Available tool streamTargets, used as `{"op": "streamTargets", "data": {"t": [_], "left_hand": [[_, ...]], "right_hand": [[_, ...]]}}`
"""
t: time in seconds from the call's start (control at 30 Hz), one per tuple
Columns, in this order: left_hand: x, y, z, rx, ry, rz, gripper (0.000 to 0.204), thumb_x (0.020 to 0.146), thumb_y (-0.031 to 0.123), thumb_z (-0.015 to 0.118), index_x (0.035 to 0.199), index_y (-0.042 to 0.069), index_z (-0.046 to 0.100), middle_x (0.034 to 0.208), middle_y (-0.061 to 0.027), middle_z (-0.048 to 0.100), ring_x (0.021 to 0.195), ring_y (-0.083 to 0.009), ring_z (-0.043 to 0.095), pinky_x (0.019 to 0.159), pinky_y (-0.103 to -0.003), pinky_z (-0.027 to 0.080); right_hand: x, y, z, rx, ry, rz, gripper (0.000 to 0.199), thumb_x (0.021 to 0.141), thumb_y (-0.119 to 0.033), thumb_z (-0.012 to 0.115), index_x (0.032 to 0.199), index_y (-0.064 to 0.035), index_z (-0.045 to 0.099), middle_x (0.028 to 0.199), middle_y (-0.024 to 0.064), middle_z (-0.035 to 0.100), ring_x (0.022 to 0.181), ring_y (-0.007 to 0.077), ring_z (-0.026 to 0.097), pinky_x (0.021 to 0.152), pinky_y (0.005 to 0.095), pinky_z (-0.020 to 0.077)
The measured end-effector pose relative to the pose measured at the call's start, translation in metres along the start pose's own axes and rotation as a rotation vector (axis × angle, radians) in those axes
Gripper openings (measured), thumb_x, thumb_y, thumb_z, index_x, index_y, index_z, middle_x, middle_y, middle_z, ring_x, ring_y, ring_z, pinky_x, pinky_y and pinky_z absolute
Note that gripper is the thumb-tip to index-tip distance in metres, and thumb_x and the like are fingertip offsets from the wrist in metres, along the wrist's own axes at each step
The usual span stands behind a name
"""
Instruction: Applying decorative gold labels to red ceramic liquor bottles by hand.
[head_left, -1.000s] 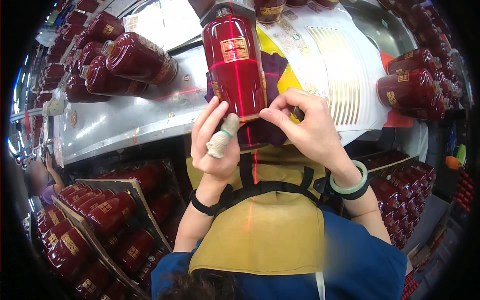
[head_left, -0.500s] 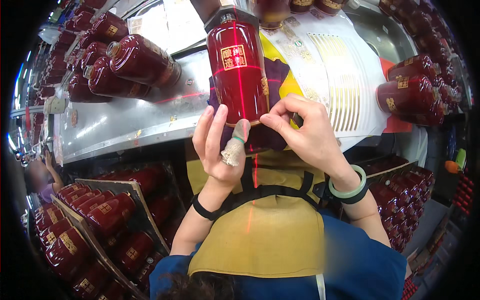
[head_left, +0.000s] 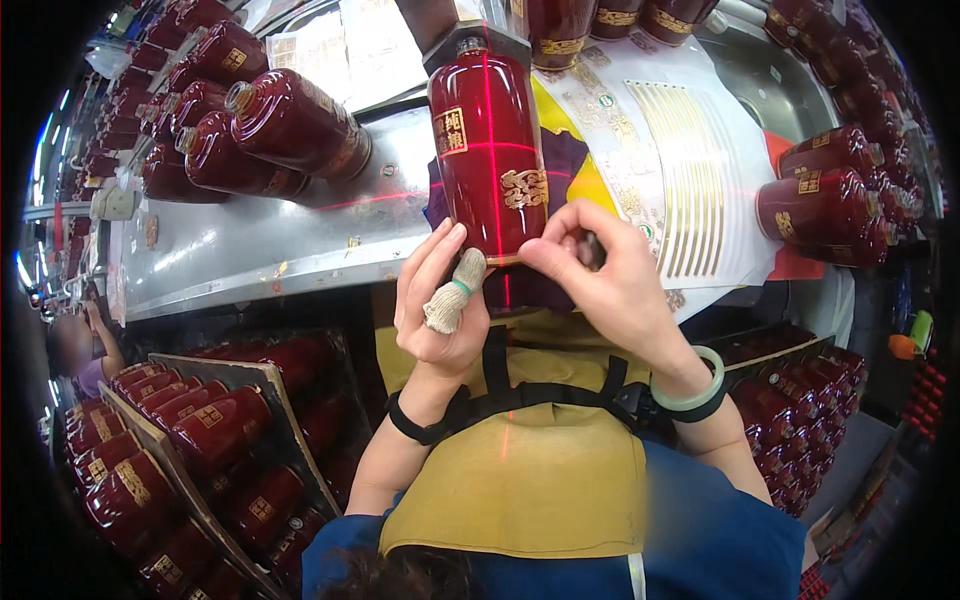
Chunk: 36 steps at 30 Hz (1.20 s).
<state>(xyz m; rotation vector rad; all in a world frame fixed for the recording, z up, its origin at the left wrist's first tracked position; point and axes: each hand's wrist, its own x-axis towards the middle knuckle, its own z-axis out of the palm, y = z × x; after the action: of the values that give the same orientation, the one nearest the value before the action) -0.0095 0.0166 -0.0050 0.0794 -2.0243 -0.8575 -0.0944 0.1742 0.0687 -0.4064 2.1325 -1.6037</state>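
Both hands (head_left: pixel 520 290) apparently at red bottle's (head_left: pixel 490 150) base.

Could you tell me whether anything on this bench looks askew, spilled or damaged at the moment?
Nothing stands out. The dark red glossy bottle lies squarely under the red laser cross, the left hand and right hand touching its lower end. The sheet of gold label strips lies flat; the other red bottles lie in orderly rows. No spills or breakage show.

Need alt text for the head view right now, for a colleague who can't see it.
Both hands meet at the base of a dark red bottle lying on a steel bench: the left hand, one finger cloth-wrapped, and the right hand pinching at its lower edge. More red bottles lie around.
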Motion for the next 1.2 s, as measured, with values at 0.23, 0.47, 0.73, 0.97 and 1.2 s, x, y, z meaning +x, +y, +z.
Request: {"op": "streamTargets", "data": {"t": [0.23, 0.47, 0.73, 0.97, 1.2], "left_hand": [[-0.005, -0.001, -0.002, -0.027, -0.029, 0.016, 0.04, 0.082, -0.015, 0.075, 0.121, -0.01, 0.069, 0.12, -0.0214, 0.071, 0.111, -0.0338, 0.07, 0.098, -0.041, 0.057], [-0.006, -0.001, -0.005, 0.022, -0.081, 0.062, 0.04, 0.082, -0.017, 0.072, 0.121, -0.012, 0.067, 0.122, -0.0216, 0.07, 0.114, -0.0363, 0.068, 0.1, -0.043, 0.056], [-0.001, 0.0, -0.005, 0.042, -0.096, 0.098, 0.041, 0.083, -0.017, 0.072, 0.123, -0.013, 0.065, 0.124, -0.0223, 0.068, 0.114, -0.0368, 0.068, 0.1, -0.042, 0.056], [0.0, 0.001, -0.003, 0.051, -0.062, 0.082, 0.032, 0.075, -0.018, 0.072, 0.106, -0.009, 0.07, 0.12, -0.0198, 0.07, 0.111, -0.0409, 0.07, 0.093, -0.045, 0.06], [0.0, 0.002, -0.005, 0.045, -0.082, 0.095, 0.038, 0.083, -0.016, 0.073, 0.12, -0.014, 0.066, 0.12, -0.0228, 0.07, 0.112, -0.0358, 0.069, 0.099, -0.041, 0.057]], "right_hand": [[0.002, 0.011, 0.003, 0.043, -0.01, -0.013, 0.022, 0.091, -0.017, 0.079, 0.089, -0.0002, 0.065, 0.074, 0.0017, 0.06, 0.068, 0.0106, 0.053, 0.064, 0.0275, 0.0434], [0.003, 0.018, -0.002, 0.128, -0.052, 0.058, 0.022, 0.089, -0.018, 0.081, 0.09, -0.0012, 0.067, 0.073, -0.0007, 0.058, 0.068, 0.0086, 0.051, 0.063, 0.0261, 0.041], [0.007, 0.015, -0.001, 0.107, -0.05, 0.055, 0.024, 0.088, -0.02, 0.082, 0.088, -0.001, 0.067, 0.073, -0.0024, 0.058, 0.068, 0.0064, 0.049, 0.061, 0.0252, 0.0396], [0.008, 0.014, -0.002, 0.145, -0.066, 0.089, 0.024, 0.088, -0.019, 0.083, 0.09, -0.0004, 0.068, 0.074, -0.0031, 0.059, 0.066, 0.0057, 0.047, 0.061, 0.024, 0.0391], [0.006, 0.016, -0.004, 0.169, -0.086, 0.108, 0.02, 0.089, -0.016, 0.081, 0.093, -0.0002, 0.069, 0.078, -0.0032, 0.061, 0.068, 0.0043, 0.047, 0.062, 0.0227, 0.0392]]}}
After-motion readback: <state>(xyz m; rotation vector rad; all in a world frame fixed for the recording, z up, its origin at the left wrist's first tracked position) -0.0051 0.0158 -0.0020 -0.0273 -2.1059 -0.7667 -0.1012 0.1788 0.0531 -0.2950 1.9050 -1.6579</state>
